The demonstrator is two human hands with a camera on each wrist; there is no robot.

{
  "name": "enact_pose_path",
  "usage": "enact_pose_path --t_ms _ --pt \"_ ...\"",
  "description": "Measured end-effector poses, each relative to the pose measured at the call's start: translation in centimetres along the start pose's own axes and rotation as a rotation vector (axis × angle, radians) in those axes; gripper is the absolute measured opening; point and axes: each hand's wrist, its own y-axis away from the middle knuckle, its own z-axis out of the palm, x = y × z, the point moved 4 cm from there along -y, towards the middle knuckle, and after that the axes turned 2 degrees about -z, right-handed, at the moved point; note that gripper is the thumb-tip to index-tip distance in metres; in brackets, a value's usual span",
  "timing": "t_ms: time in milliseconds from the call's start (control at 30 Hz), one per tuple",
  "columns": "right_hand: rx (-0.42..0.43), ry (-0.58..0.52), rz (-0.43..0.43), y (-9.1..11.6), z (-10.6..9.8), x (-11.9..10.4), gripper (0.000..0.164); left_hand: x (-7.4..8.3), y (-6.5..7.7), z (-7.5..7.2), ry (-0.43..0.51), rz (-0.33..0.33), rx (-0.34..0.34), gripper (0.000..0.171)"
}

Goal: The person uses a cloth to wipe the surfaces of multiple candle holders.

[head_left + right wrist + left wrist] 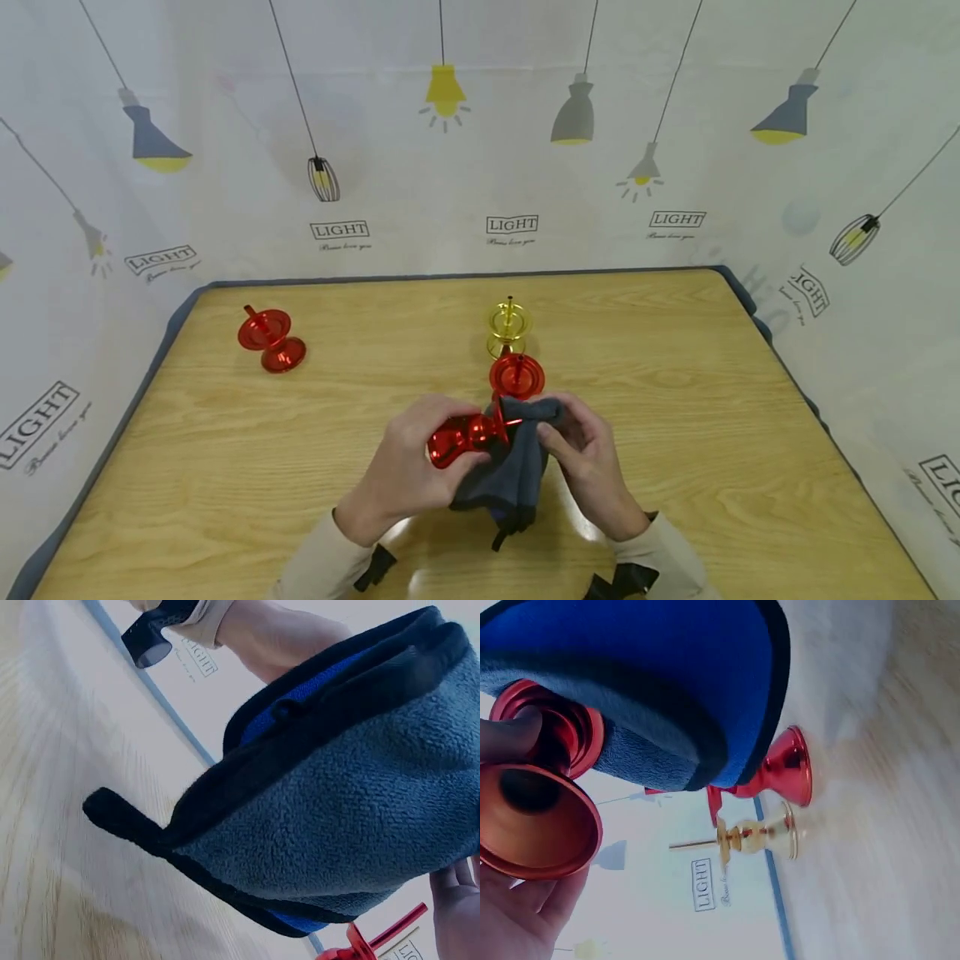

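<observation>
My left hand (405, 462) grips a shiny red candle holder (452, 442) by its base end, tilted on its side with the spike pointing right. A grey-and-blue microfibre cloth (517, 475) with black edging hangs beneath and beside its dish. My right hand (592, 467) pinches the upper part of this cloth near the spike. In the left wrist view, the hollow base of the held candle holder (555, 832) faces the camera, and the cloth (652, 697) lies against its dish. The cloth (352, 795) hides most of the right fingers in the right wrist view.
Just beyond the hands stands another red candle holder (517, 377), with a gold one (508, 323) right behind it. A third red candle holder (270, 333) stands at the far left of the wooden table (712, 417). A lamp-printed sheet (420, 183) encloses the table's back and sides.
</observation>
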Motion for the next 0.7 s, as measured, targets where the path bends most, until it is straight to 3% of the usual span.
enact_pose_path --t_ms 67,133,200,367,467,567,700 --pt "-0.005 -0.019 0.013 0.0 0.0 0.0 0.026 0.1 -0.2 -0.2 -0.038 0.020 0.009 0.042" --pt "-0.011 -0.006 0.011 0.0 -0.1 0.0 0.025 0.0 -0.3 -0.4 -0.034 -0.001 -0.009 0.038" --pt "-0.027 0.024 -0.007 0.1 -0.1 -0.1 0.024 -0.3 -0.4 -0.4 0.043 -0.077 -0.078 0.033" --pt "-0.095 0.084 -0.070 0.1 -0.2 -0.4 0.023 -1.5 -0.5 -0.2 0.324 -0.359 -0.327 0.020" --pt "-0.119 0.088 -0.084 0.1 -0.1 -0.3 0.024 -1.8 -0.3 -0.1 0.382 -0.427 -0.402 0.020" --pt "-0.099 0.105 -0.075 0.2 0.0 -0.3 0.024 -1.6 -0.1 -0.1 0.385 -0.404 -0.365 0.023" --pt "-0.026 0.091 -0.026 0.3 0.2 -0.3 0.024 -0.4 -0.1 -0.6 0.206 -0.186 -0.183 0.041"
